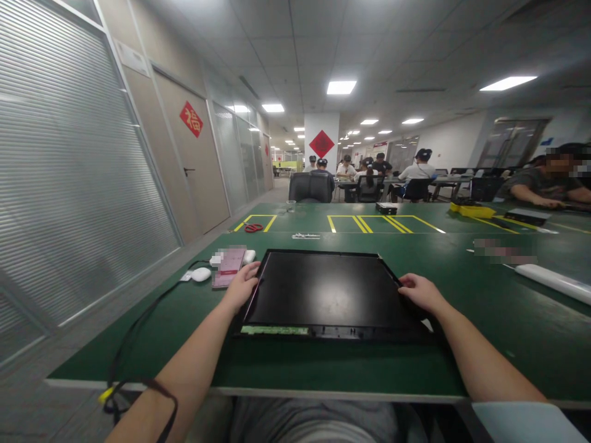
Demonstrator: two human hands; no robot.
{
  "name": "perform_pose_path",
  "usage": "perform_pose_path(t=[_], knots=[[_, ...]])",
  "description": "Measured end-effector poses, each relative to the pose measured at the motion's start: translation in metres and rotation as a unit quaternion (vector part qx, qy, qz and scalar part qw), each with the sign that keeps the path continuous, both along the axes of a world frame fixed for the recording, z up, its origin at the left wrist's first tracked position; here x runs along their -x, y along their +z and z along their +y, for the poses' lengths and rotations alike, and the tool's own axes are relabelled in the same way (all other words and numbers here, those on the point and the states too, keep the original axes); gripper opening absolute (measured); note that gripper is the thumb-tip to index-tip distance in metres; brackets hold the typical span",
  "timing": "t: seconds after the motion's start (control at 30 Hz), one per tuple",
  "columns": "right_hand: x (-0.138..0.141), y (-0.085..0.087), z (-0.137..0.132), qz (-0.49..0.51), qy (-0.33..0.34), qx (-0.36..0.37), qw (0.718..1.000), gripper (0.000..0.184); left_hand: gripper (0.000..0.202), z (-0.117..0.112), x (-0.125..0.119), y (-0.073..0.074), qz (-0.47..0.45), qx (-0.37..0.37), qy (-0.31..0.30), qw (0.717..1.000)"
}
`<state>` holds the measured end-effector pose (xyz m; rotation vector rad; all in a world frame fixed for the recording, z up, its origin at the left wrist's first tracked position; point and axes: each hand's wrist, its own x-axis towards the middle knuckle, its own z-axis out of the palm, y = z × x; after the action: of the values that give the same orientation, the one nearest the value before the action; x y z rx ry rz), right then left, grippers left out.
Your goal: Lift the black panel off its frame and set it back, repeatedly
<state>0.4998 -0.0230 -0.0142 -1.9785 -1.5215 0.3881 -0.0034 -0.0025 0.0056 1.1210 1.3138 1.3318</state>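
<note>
I had the screen (327, 289) between my hands, over the near part of the green table (341, 373), its dark face up and a green strip (274, 330) along its near edge. My left hand (243, 287) was clamped on its left edge, my right hand (420, 291) on its right edge. I could not tell whether its underside touched the table. Just beyond my left hand lay a pink slab (231, 266), with a white disc (201, 274) to its left. Red scissors (253, 228) lay farther off, near yellow tape (270, 223). A black cord (133, 329) ran down toward my left forearm.
</note>
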Motion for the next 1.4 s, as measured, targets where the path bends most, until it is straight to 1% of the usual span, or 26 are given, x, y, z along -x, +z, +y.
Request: perform_pose_path(t=[0.07,0.13,0.3,0.43,0.6,0.8,0.97,1.1,1.2,1.3,1.4], knots=[[0.000,0.000,0.000,0.000,0.001,-0.004,1.000,0.014,0.051,0.002,0.000,0.000,-0.047,0.007,0.035,0.998],[0.002,0.002,0.000,0.002,-0.003,-0.008,1.000,0.013,0.048,0.004,0.001,-0.001,-0.078,0.015,0.057,0.995],[0.006,0.005,-0.002,0.007,-0.011,-0.013,1.000,0.011,0.045,0.010,0.002,-0.005,-0.119,0.051,0.082,0.988],[0.007,0.003,-0.002,0.010,-0.016,-0.017,1.000,0.009,0.047,0.016,0.000,-0.007,-0.160,0.076,0.108,0.978],[0.007,0.001,-0.002,0.006,-0.019,-0.025,0.999,0.009,0.051,0.016,0.000,-0.005,-0.175,0.098,0.078,0.976],[0.008,0.003,-0.002,-0.005,-0.024,-0.021,0.999,0.012,0.055,0.009,0.005,-0.003,-0.193,0.093,0.011,0.977],[0.008,0.004,-0.002,-0.020,-0.032,-0.015,0.999,0.013,0.057,0.007,0.005,0.000,-0.198,0.100,-0.003,0.975],[0.007,0.005,-0.002,-0.025,-0.030,-0.006,0.999,0.014,0.067,0.006,0.005,0.002,-0.187,0.112,-0.025,0.976],[0.005,0.005,-0.002,-0.033,-0.027,0.002,0.999,0.015,0.071,0.004,0.003,0.005,-0.176,0.114,-0.022,0.978],[0.003,0.005,-0.001,-0.040,-0.025,0.006,0.999,0.016,0.063,-0.002,-0.002,0.009,-0.162,0.108,-0.003,0.981],[0.001,0.003,0.000,-0.037,-0.021,-0.003,0.999,0.015,0.039,-0.007,-0.008,0.014,-0.129,0.089,0.030,0.987]])
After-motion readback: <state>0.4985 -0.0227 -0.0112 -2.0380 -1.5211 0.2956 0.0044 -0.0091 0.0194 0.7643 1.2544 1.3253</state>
